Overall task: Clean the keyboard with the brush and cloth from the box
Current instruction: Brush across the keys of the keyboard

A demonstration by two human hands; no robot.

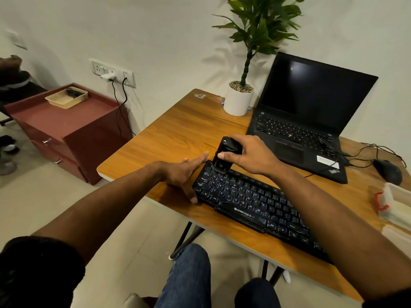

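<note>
A black keyboard [255,203] lies slantwise on the wooden desk [178,130], near its front edge. My right hand [249,155] grips a chunky black brush [224,155] upright, bristles down on the keyboard's top left keys. My left hand [184,174] rests flat with fingers spread against the keyboard's left end, thumb at its near corner and forefinger at its far corner. A clear plastic box [394,206] with a red clasp sits at the desk's right edge. No cloth shows.
An open black laptop [309,121] stands behind the keyboard, with a mouse [388,171] and cables to its right. A potted plant [240,98] stands at the desk's back. A red drawer cabinet [66,132] with a tray is off to the left.
</note>
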